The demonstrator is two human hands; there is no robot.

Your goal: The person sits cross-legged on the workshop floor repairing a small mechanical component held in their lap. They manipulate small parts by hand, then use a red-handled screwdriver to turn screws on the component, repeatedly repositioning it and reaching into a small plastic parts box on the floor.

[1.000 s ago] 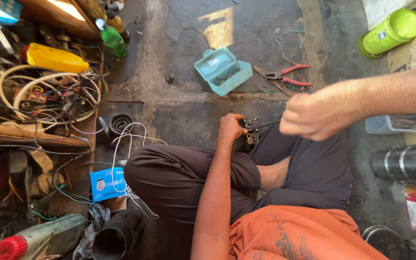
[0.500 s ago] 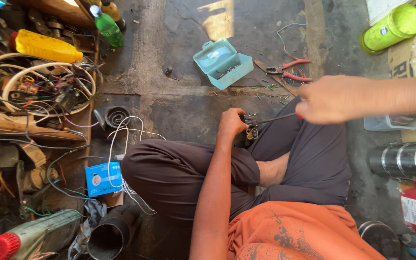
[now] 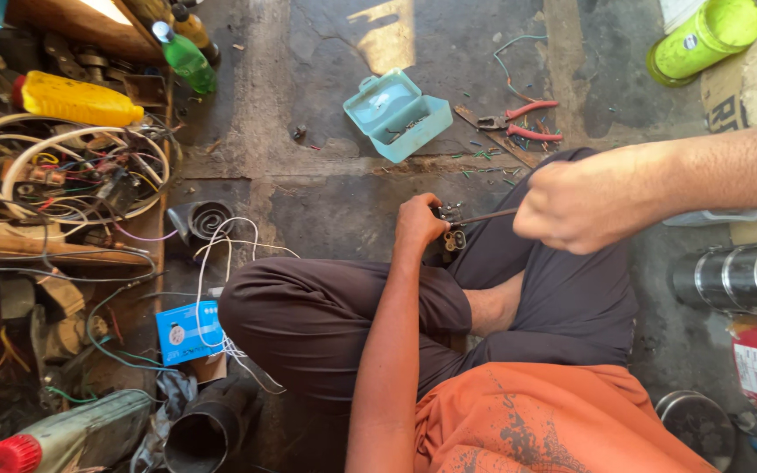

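Mid-frame, left hand [image 3: 420, 223] grips a small metal part [image 3: 451, 229] while right hand [image 3: 582, 206] is fisted around a thin tool [image 3: 484, 218] poking into it; work looks unfinished, red pliers [image 3: 519, 122] idle above.

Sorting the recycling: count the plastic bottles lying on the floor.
3 in clear view: a green bottle top left, a yellow bottle below it, and a lime-green one top right. Clutter at left may hide more.

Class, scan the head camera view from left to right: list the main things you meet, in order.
Yellow bottle → green bottle → open teal box → left hand → red-handled pliers → right hand → lime-green container.
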